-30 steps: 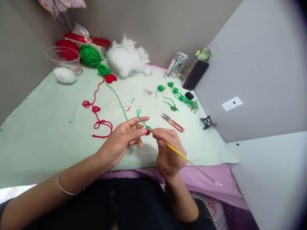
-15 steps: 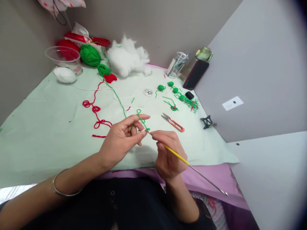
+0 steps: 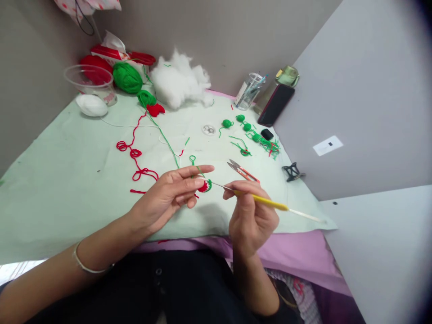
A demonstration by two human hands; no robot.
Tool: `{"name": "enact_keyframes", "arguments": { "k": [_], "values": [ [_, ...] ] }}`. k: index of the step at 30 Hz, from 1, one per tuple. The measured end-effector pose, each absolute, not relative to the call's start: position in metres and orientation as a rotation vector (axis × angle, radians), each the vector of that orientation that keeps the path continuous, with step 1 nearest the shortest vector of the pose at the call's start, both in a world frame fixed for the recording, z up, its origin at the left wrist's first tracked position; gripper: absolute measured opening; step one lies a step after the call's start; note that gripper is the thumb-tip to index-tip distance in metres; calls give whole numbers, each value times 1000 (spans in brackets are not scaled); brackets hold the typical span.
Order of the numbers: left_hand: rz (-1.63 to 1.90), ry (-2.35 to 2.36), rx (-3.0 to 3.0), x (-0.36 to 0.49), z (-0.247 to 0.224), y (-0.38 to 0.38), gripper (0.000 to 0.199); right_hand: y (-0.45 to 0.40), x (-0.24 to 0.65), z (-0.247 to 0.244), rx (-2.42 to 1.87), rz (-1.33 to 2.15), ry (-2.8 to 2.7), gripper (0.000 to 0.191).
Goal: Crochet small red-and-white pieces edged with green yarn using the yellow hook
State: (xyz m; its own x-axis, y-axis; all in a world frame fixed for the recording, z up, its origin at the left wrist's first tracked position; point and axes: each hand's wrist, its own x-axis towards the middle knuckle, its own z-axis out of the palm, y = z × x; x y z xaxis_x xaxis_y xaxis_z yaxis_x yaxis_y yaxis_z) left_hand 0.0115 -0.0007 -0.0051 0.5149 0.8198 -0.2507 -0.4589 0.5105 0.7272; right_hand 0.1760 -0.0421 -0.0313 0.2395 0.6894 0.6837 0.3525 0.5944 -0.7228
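Note:
A small crocheted piece (image 3: 204, 185), red with a white and green edge, is pinched between the thumb and fingers of my left hand (image 3: 167, 195). Green yarn (image 3: 168, 141) runs from the table to this hand, and a thin loop stands above the fingers. My right hand (image 3: 253, 213) is closed around the yellow grip of a crochet hook (image 3: 265, 200). The hook's thin metal tip points left and reaches the green edge of the piece. Its other end sticks out to the right, blurred.
Orange-handled snips (image 3: 243, 171) lie beyond my right hand, near small green crocheted balls (image 3: 247, 127). Red yarn (image 3: 135, 153) curls at the left. Behind are white stuffing (image 3: 180, 81), a green yarn ball (image 3: 127, 77), a plastic tub (image 3: 88, 76) and a phone (image 3: 276, 105).
My right hand has moved right, and the hook now lies flatter. My left hand has turned, showing the red face of the piece. The green loop sits slightly lower.

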Motion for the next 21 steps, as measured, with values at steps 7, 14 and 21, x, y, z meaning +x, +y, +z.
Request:
{"name": "enact_keyframes", "arguments": {
  "k": [7,14,21],
  "values": [
    [915,689,810,22,-6,-7,37,-39,171,-29,-986,340,-1439,24],
    [794,576,529,19,-8,0,26,-41,176,-35,-1001,112,-1525,29],
    [861,595,692,19,-7,0,27,-36,177,-26,-925,653,-1242,18]
  ]
}}
